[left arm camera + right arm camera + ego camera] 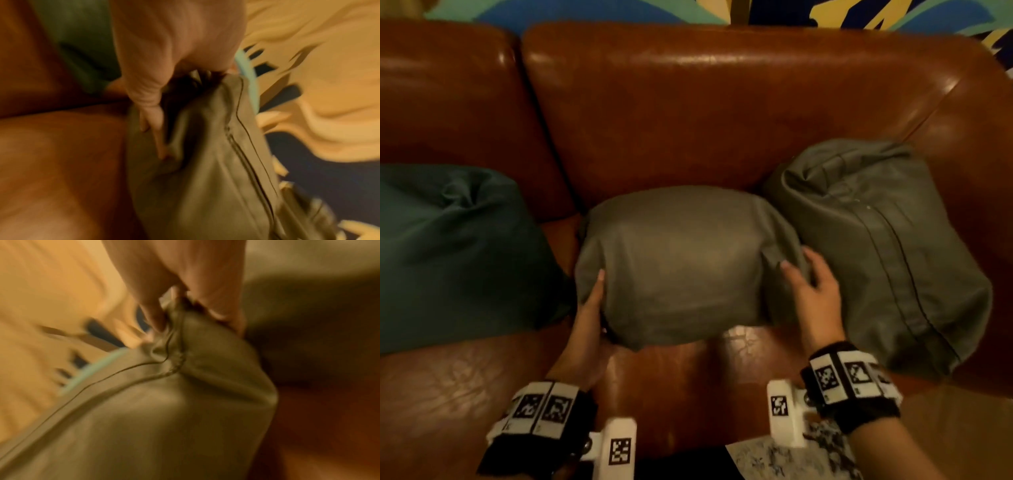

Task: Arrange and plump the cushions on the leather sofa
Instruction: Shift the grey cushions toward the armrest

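Left hand (589,318) gripped middle grey cushion (674,267) at its 9 o'clock edge; right hand (813,291) pinched bunched fabric at 3 o'clock, fingers curled.

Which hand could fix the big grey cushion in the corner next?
Probably the right hand. It holds the middle cushion on the side right beside the corner cushion. The left hand is on the far side, nearer the green cushion.

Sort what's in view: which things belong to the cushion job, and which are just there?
Job:
- brown leather sofa
- middle grey-olive fabric cushion, gripped by both hands
- right grey zipped cushion
- dark teal cushion

Just there:
- colourful wall painting
- speckled floor
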Demonstrator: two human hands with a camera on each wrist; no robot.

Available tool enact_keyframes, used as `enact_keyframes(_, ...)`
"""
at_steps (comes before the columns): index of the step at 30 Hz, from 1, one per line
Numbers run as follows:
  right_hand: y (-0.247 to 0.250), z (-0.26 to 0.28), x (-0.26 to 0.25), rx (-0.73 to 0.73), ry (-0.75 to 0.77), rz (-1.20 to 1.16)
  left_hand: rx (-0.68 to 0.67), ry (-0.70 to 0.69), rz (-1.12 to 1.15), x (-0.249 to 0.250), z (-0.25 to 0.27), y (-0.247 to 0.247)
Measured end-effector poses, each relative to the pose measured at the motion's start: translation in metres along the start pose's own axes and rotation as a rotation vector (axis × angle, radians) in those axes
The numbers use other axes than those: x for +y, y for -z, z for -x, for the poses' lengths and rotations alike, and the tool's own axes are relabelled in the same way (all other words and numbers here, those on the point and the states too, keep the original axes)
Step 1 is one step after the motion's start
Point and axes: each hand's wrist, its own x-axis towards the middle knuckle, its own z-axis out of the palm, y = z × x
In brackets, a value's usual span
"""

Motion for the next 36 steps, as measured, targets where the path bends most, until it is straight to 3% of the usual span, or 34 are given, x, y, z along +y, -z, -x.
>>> enact_keyframes(3,-0.001,-0.026,-0.052,-0.004,0.240,-0.210,-0.039,-0.164,0.092,0.029,0.001,-0.009)
enact_keyframes(5,-0.011,-0.049,-0.067,-0.047,0.250,-0.221,-0.087,-0.265,0.109,0.048,0.000,-0.018)
enact_keyframes(8,-0.035,-0.064,-0.058,-0.166,0.258,0.115,0.043,-0.371,-0.396,0.055,-0.018,-0.034)
enact_keyframes(10,-0.048,-0.061,-0.043,-0.241,0.305,0.357,0.189,-0.332,-0.800,0.053,-0.031,-0.044)
enact_keyframes(12,-0.055,-0.057,-0.042,-0.262,0.242,0.418,0.340,-0.296,-0.975,0.050,-0.033,-0.050)
enact_keyframes(14,-0.056,-0.055,-0.050,-0.243,0.212,0.392,0.390,-0.419,-0.940,0.048,-0.034,-0.048)
enact_keyframes(15,-0.055,-0.054,-0.055,-0.226,0.218,0.362,0.350,-0.528,-0.860,0.045,-0.038,-0.043)
enact_keyframes(17,-0.051,-0.052,-0.060,-0.215,0.231,0.285,0.135,-0.699,-0.657,0.036,-0.038,-0.035)
enact_keyframes(20,-0.043,-0.046,-0.061,-0.242,0.228,0.211,-0.019,-0.753,-0.567,0.022,-0.038,-0.025)
enact_keyframes(25,-0.012,-0.028,-0.050,-0.235,0.254,0.190,0.282,-0.735,-0.607,0.027,-0.037,-0.032)
enact_keyframes(28,0.030,-0.008,-0.041,-0.085,0.324,0.209,0.420,-0.933,-0.740,0.028,0.003,-0.068)
enact_keyframes(30,0.066,0.006,-0.029,0.131,0.368,0.270,0.429,-1.099,-0.935,0.022,0.023,-0.095)
enact_keyframes(32,0.105,0.019,-0.008,0.357,0.308,0.377,0.358,-1.244,-1.132,0.008,0.027,-0.119)
enact_keyframes(34,0.136,0.030,0.016,0.513,0.097,0.461,0.083,-1.326,-1.197,-0.009,0.029,-0.147)
enact_keyframes(36,0.153,0.037,0.036,0.559,-0.160,0.291,-0.279,-1.134,-1.131,-0.031,0.028,-0.172)
